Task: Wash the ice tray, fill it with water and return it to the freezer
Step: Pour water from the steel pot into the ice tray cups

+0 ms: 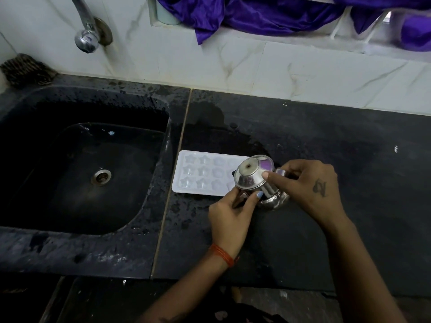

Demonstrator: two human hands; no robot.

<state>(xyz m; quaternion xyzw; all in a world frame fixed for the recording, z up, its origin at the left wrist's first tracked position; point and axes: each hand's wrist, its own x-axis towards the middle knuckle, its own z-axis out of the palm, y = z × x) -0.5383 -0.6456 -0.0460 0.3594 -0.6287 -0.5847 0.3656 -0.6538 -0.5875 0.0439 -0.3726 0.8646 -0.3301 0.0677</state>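
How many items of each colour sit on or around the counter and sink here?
White: 1, the ice tray
Silver metal: 2, the steel pot held in both hands and the tap
Purple: 1, the cloth on the ledge
Dark brown: 1, the scrub brush
Total: 5

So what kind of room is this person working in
Most likely a home kitchen: a dark sink set into a wet stone counter, a wall tap above it, and a white ice tray lying beside the sink.
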